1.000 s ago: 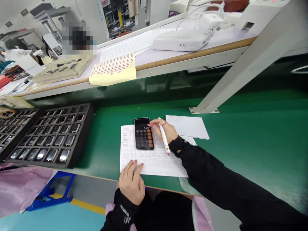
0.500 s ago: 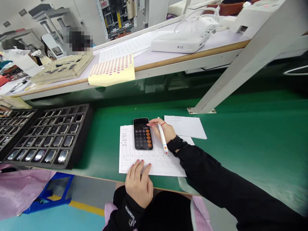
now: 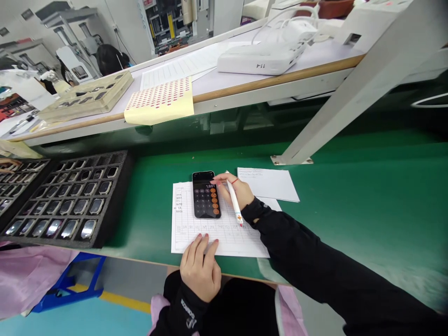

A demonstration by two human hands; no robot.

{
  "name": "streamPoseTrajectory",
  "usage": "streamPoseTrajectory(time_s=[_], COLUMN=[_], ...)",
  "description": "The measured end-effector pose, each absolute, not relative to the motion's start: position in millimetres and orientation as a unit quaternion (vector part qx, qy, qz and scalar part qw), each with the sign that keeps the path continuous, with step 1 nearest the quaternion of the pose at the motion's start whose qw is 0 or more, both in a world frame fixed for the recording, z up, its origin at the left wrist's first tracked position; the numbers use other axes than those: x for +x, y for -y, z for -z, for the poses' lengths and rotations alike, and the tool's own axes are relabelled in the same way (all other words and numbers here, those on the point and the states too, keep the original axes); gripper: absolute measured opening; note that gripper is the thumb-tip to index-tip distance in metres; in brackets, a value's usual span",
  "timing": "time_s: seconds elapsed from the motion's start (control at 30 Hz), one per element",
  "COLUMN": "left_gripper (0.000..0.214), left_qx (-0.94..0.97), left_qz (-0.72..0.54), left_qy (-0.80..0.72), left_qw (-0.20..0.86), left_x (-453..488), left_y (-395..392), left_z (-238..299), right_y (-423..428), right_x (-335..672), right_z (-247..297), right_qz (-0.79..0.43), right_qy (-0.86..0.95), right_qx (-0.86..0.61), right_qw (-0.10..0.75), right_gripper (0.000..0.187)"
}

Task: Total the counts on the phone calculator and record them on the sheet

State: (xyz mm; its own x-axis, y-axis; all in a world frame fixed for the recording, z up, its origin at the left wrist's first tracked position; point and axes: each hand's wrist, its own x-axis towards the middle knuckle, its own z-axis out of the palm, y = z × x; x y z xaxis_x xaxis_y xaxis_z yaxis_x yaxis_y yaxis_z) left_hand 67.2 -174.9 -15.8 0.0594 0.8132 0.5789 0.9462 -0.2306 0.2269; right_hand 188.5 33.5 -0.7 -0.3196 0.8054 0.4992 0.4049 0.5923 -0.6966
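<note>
A phone (image 3: 206, 203) lies on a printed form (image 3: 224, 240) on the green table, its screen showing a calculator with 1,881. My right hand (image 3: 240, 189) holds a white pen (image 3: 234, 200) between the fingers, its tail pointing back toward me. The index fingertip is over the upper right of the phone screen; I cannot tell whether it touches. My left hand (image 3: 201, 268) rests at the form's near edge with its fingers stretched out on the paper and nothing held. Partly beside the form, a smaller sheet with handwriting (image 3: 268, 184) lies to the right.
Black foam trays (image 3: 79, 196) with rows of small framed screens stand at the left. A white post (image 3: 325, 100) is bolted to the table behind the papers. On the raised shelf sit a power strip (image 3: 261, 58) and a yellow sticker sheet (image 3: 159, 102). Someone's pink sleeve (image 3: 31, 275) shows at lower left.
The whole view has shifted slightly. My hands, the pen and the phone keep nearly the same places relative to one another, and the phone still shows 1,881.
</note>
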Motion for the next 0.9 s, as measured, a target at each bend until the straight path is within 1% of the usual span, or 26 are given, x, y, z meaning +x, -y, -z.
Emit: streamPoseTrajectory(time_s=[0.1, 0.17, 0.27, 0.33, 0.43, 0.9], left_gripper=[0.042, 0.041, 0.041, 0.041, 0.041, 0.042], left_qx=[-0.719, -0.719, -0.719, -0.719, -0.718, -0.719], left_qz=[0.314, 0.316, 0.315, 0.314, 0.310, 0.312], left_qy=[0.609, 0.609, 0.610, 0.610, 0.613, 0.611], left_qw=[0.111, 0.110, 0.107, 0.108, 0.112, 0.110], left_x=[67.4, 67.5, 67.4, 67.4, 67.5, 67.7], left_y=[174.5, 174.5, 174.8, 175.0, 175.0, 175.2], left_z=[14.6, 14.8, 16.5, 17.3, 16.8, 16.3], right_y=[-28.8, -23.9, -17.6, -15.6, -15.7, -15.6], right_x=[182.9, 177.8, 171.1, 168.6, 167.4, 168.6], right_z=[2.4, 4.2, 8.2, 11.7, 16.7, 16.7], right_qz=[-0.216, -0.209, -0.201, -0.193, -0.191, -0.194], right_qy=[0.806, 0.828, 0.862, 0.879, 0.887, 0.887], right_qx=[-0.333, -0.284, -0.225, -0.206, -0.206, -0.211], right_qw=[0.439, 0.435, 0.407, 0.384, 0.368, 0.361], right_gripper=[0.017, 0.023, 0.033, 0.033, 0.031, 0.037])
